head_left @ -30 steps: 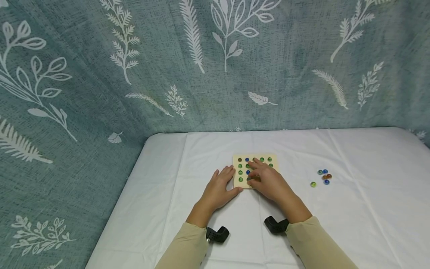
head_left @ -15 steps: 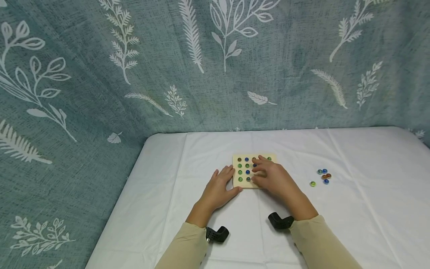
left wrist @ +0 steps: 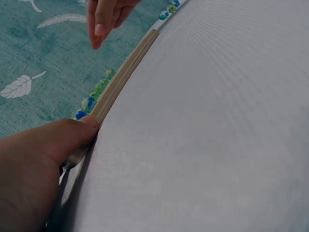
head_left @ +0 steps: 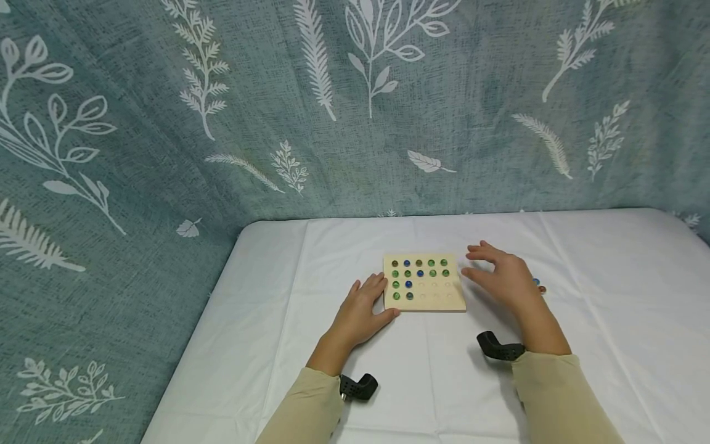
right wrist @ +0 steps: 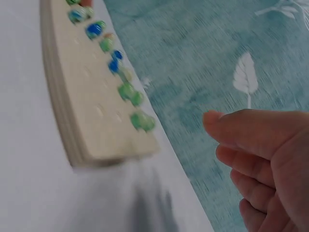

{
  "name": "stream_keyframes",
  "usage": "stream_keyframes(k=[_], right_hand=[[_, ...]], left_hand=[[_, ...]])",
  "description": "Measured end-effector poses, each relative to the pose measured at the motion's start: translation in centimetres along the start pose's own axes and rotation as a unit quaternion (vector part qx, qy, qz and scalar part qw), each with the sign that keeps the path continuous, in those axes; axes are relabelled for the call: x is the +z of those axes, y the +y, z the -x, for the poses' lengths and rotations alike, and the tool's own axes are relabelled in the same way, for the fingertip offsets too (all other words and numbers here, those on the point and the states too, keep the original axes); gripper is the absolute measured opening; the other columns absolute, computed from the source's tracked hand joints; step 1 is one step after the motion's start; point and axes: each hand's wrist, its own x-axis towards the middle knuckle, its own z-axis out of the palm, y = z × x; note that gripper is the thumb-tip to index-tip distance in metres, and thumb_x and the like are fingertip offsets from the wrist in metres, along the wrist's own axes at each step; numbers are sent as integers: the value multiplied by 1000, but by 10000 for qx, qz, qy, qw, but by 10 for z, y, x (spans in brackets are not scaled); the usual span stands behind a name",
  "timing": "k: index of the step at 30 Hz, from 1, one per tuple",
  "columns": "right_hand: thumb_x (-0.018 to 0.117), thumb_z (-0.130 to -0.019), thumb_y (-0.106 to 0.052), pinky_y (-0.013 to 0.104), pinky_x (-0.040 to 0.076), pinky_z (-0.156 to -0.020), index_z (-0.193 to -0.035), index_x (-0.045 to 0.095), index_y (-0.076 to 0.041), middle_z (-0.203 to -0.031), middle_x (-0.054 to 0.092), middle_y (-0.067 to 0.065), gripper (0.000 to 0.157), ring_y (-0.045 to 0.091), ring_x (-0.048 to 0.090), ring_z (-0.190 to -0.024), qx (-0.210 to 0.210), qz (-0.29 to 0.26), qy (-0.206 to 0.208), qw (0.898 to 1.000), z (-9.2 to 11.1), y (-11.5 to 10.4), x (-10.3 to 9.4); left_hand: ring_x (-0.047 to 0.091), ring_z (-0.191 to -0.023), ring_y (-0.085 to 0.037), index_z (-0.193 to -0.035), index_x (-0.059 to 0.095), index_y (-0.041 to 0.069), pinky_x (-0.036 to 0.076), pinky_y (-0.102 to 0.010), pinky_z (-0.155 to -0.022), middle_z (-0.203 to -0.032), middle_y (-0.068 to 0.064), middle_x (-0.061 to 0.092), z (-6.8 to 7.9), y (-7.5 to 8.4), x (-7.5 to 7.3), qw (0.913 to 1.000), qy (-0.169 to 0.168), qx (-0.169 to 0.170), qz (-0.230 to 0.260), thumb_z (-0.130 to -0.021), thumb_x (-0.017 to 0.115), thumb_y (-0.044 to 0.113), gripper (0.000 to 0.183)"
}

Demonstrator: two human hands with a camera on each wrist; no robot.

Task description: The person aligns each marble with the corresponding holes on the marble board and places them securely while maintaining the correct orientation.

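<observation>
The right hand (head_left: 506, 274), its thumb and fingers apart and loosely bent around nothing visible, hung just beyond the right side of a pale wooden board (head_left: 438, 304). The left hand (head_left: 359, 316) lay relaxed at the opposite side, its extended fingers touching the left edge and its thumb at the near edge. The board lay flat between the hands, bearing four rows of glass marbles (head_left: 420, 273), mostly green with some blue: five in each of the two farther rows, two at the left of each nearer row, with shallow hollows to their right. Loose marbles (head_left: 542, 290) lay past the right hand, partly hidden by it. Farther out came black wrist devices (head_left: 360, 387), beige sleeves (head_left: 307, 407), a white cloth (head_left: 211, 382) beneath, and a leaf-patterned blue-green curtain (head_left: 244, 80) behind.
</observation>
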Motion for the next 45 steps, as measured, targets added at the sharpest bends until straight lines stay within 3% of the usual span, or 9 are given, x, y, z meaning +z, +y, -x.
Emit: stream_keyframes(k=[8, 18, 26, 34, 45], right_hand=[[59, -86, -54, 64, 33, -101, -129, 57, -8, -147, 37, 16, 63, 42, 30, -135, 416, -223, 311, 9984, 8, 26, -27], [52, -87, -60, 66, 29, -101, -132, 54, -7, -149, 32, 21, 70, 49, 25, -134, 1053, 48, 138, 9943, 14, 56, -46], [57, -87, -54, 64, 27, -103, -123, 59, -3, -148, 35, 18, 62, 48, 24, -135, 1678, 72, -99, 9858, 15, 72, -47], [63, -86, -43, 63, 28, -104, -112, 63, -4, -148, 35, 17, 47, 47, 25, -135, 1822, 13, -168, 9831, 14, 82, -45], [67, -83, -36, 62, 27, -105, -106, 65, -3, -146, 38, 17, 40, 48, 26, -134, 1893, -30, -117, 9818, 13, 85, -42]], left_hand=[[26, -141, -11, -145, 39, 15, 15, -37, -120, -151, 3, 34, -1, 0, 0, 10000, -30, -52, 4, -85, 63, 51, 74], [24, -142, -9, -146, 37, 16, 14, -36, -120, -152, 5, 32, -1, 0, 0, 9999, -107, -128, 7, -85, 63, 52, 75], [24, -142, -9, -146, 37, 16, 13, -35, -120, -152, 5, 33, -2, 1, 1, 9998, -134, -153, 41, -85, 63, 51, 75], [24, -142, -9, -146, 37, 16, 12, -35, -121, -152, 6, 32, -2, 0, 1, 9997, -149, -189, 74, -85, 63, 51, 75], [24, -142, -9, -145, 38, 18, 13, -35, -120, -152, 6, 33, -3, 1, 1, 9998, -103, -164, 97, -84, 63, 52, 75]])
